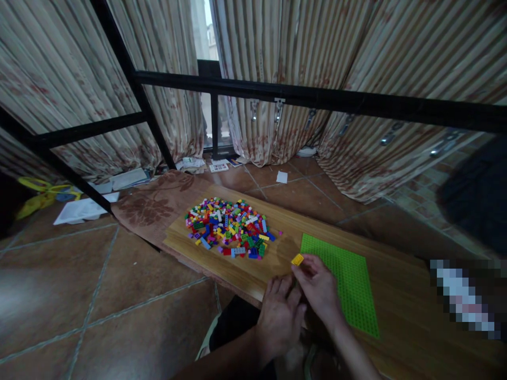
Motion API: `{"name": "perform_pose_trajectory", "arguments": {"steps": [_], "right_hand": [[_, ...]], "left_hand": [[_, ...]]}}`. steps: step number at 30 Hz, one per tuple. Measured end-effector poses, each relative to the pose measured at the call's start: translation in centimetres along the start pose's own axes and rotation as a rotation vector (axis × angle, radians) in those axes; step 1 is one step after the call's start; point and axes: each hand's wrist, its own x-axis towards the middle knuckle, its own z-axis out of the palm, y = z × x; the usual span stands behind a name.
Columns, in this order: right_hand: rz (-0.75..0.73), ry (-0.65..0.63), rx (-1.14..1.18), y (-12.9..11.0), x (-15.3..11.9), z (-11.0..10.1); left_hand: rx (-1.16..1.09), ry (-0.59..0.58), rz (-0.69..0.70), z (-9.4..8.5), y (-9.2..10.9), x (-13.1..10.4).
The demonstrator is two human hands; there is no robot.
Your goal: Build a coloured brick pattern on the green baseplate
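Observation:
Between the thumb and fingers of my right hand (321,289) is a yellow toy brick (297,259), raised over the wooden board near its front edge. My left hand (279,314) is beside it, back upward, with its fingers curled down at the board's edge. Those fingertips are hidden, so whatever they may hold does not show. Just right of my right hand lies a green baseplate (352,279), its studs facing up. A heap of mixed colored toy bricks (227,224) spreads over the board to the left, beyond my hands.
The bricks and baseplate lie on a long wooden board (293,214), with a brown patterned cloth (158,203) at its left end. One pink brick (280,233) sits apart from the heap. Behind runs a black metal frame (253,86) before striped curtains (293,42). Papers lie on the tiled floor.

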Motion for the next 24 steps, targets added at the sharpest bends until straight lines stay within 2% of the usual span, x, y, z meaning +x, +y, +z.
{"name": "perform_pose_trajectory", "arguments": {"steps": [4,7,11,18,24], "right_hand": [[-0.02,-0.052,-0.138,-0.6,-2.7,-2.0],[-0.106,-0.103,-0.236,-1.2,-4.5,-2.0],[-0.174,-0.084,-0.232,-1.1,-6.4,-1.7],[0.088,0.046,0.075,-0.2,-7.0,-3.7],[0.122,0.052,0.213,0.7,-6.1,-4.9]], "left_hand": [[-0.356,0.111,-0.183,-1.4,0.9,0.8],[-0.586,0.046,-0.25,-1.7,1.3,1.8],[-0.662,-0.02,-0.295,-1.1,1.5,2.5],[-0.762,0.018,-0.295,0.3,2.2,2.3],[-0.867,0.039,-0.262,2.5,2.2,2.7]]}}
